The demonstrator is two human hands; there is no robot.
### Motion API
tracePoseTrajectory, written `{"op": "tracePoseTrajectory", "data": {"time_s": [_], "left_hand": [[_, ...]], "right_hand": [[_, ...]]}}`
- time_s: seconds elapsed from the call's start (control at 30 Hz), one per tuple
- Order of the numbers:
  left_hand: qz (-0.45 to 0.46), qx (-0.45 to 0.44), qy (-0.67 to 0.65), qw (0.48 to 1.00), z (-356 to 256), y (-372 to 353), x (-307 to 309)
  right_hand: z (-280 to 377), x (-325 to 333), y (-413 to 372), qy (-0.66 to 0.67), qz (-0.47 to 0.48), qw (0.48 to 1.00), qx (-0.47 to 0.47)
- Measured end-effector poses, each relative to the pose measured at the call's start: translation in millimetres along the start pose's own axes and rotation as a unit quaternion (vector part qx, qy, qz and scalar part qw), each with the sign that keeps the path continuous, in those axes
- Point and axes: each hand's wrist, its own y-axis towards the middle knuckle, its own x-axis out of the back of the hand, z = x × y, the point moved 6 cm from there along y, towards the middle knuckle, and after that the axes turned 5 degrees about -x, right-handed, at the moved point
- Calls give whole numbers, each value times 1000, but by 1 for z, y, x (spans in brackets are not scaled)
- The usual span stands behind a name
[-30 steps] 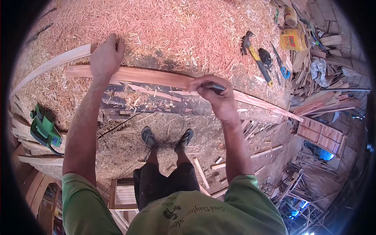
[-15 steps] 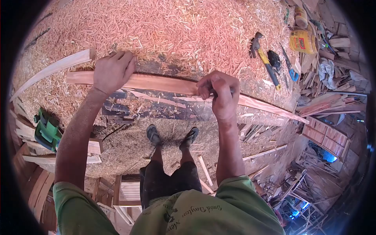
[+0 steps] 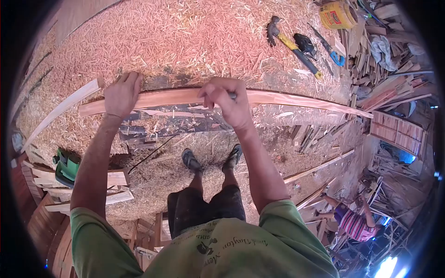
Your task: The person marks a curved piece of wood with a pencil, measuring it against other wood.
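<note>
A long, narrow wooden strip runs left to right across a bench strewn with shavings. My left hand lies over the strip near its left end, fingers closed over the far edge. Around the strip's middle, my right hand is curled in a pinch, its fingertips at the wood. A small greyish bit shows between those fingers, but what it is I cannot make out. Beside my left hand, a paler curved wooden piece lies on the shavings.
A yellow-handled hammer, a black object, a blue-handled tool and a yellow container lie at the far right. A green power tool sits at left. A slatted wooden panel and a person in a striped shirt are on the right.
My right hand has slid left along the strip, closer to my left hand, which stays near the left end. The view has shifted, and the person in stripes now shows clearly.
</note>
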Motion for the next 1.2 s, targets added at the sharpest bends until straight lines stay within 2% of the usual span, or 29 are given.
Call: {"op": "tracePoseTrajectory", "data": {"time_s": [0.1,0.2,0.3,0.4,0.43,0.53,0.57,0.67,0.7,0.77,0.87,0.97,1.07,1.17,1.2], "left_hand": [[102,-32,-111,988,-44,7,3],[73,-213,-21,974,-79,5,15],[142,-190,44,970,-70,-5,-10],[146,-197,39,969,-67,-4,-13],[146,-199,40,968,-70,-6,-14],[122,-196,53,972,-69,-3,-11],[108,-190,51,975,-72,-5,-8],[120,-172,36,977,-76,-7,-8],[119,-172,37,977,-77,-6,-7],[118,-173,43,977,-74,-3,-7],[125,-166,41,977,-75,-7,-9],[121,-158,40,979,-75,-5,-8],[104,-159,55,980,-77,-8,-7],[94,-150,66,982,-76,-9,-9],[93,-149,66,982,-75,-8,-11]], "right_hand": [[7,3,16,42,-12,999,-13],[13,3,24,53,-16,997,-49],[14,3,28,78,-12,994,-72],[20,8,47,81,7,992,-93],[19,10,49,101,5,987,-129],[1,7,21,32,3,999,5],[0,2,2,-19,13,996,83],[6,-4,-34,-20,-23,998,55],[7,-10,-47,-61,-26,991,113],[-1,-27,-71,-143,-33,962,232],[-22,-77,-99,-332,10,884,330],[-41,-76,-116,-315,20,894,319],[-28,-41,-115,-260,-2,933,249],[-19,17,-113,-90,-152,976,126],[-13,37,-117,-45,-183,973,136]]}}
